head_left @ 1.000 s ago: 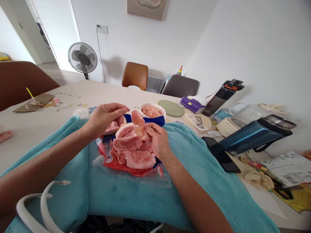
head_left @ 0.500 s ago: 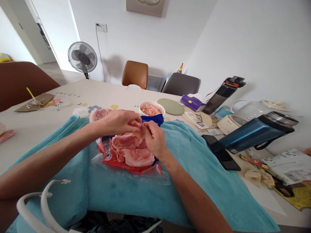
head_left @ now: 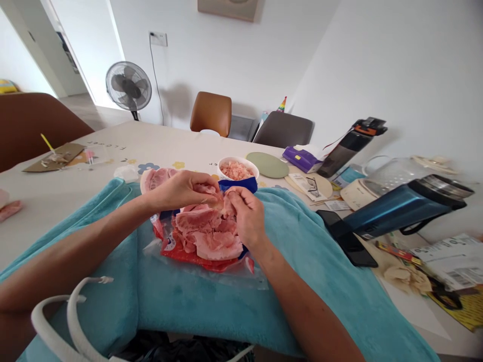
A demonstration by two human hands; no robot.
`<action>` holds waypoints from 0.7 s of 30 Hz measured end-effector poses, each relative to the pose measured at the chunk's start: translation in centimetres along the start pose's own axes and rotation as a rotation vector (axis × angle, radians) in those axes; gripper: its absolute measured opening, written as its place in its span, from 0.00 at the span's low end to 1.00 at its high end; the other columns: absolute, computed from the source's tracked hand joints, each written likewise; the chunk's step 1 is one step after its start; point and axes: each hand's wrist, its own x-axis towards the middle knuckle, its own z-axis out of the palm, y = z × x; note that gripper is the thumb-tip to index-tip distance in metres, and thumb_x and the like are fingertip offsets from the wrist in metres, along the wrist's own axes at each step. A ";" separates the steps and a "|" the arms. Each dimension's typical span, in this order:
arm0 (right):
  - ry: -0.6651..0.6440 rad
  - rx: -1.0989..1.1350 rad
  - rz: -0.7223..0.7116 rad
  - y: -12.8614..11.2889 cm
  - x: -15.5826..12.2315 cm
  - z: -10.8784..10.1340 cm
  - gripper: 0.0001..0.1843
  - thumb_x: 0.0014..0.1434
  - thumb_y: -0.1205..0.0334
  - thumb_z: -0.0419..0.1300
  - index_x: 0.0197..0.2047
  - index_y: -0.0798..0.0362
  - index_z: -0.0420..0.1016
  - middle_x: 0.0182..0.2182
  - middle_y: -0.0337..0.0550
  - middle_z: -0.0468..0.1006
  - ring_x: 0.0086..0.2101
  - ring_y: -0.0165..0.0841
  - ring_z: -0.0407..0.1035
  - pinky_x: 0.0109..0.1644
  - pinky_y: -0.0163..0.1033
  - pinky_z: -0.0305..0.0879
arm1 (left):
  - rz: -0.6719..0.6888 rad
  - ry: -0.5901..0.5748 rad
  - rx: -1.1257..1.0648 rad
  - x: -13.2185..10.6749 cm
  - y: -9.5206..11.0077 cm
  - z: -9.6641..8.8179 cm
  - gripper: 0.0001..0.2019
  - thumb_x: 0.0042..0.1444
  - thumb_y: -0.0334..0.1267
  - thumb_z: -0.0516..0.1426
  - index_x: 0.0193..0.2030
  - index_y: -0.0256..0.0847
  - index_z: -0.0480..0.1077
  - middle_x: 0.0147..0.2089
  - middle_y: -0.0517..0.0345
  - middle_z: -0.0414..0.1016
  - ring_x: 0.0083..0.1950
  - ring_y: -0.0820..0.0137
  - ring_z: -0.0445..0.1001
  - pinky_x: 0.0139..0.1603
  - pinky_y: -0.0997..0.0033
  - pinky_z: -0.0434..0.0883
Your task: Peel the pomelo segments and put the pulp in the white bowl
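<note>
My left hand point(head_left: 188, 190) is closed on a piece of pink pomelo flesh. Right beside it, the bent fingers of my right hand point(head_left: 247, 211) pinch a torn bit of the same pomelo segment point(head_left: 228, 205). Under both hands, pink pomelo peel and membrane pieces point(head_left: 217, 244) lie heaped on a red and blue plastic bag point(head_left: 181, 257). A larger chunk of pomelo point(head_left: 156, 177) sits behind my left wrist. Just beyond my hands stands a white bowl point(head_left: 257, 176) filled with loose pink pulp. My fingers partly hide the held fruit.
A turquoise towel point(head_left: 188, 311) covers the near table edge. To the right are a blue tumbler point(head_left: 400, 206), a phone point(head_left: 349, 241), a dark bottle point(head_left: 345, 148), a purple tissue pack point(head_left: 302, 158) and a green round mat point(head_left: 267, 165). A fan point(head_left: 128, 86) stands at the back left.
My right hand has moved slightly right, away from the left, and a pale piece of flesh shows at its fingertips. The whole view has shifted a little.
</note>
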 end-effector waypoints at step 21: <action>0.073 0.312 -0.014 -1.4 0.2 0.0 0.04 0.54 0.62 0.61 0.30 0.52 0.73 0.19 0.32 0.66 0.23 0.25 0.60 0.28 0.34 0.61 | -0.430 0.054 -1.037 0.2 -0.5 -0.5 0.13 0.50 0.45 0.61 0.23 0.38 0.67 0.20 0.60 0.62 0.22 0.73 0.65 0.19 0.74 0.66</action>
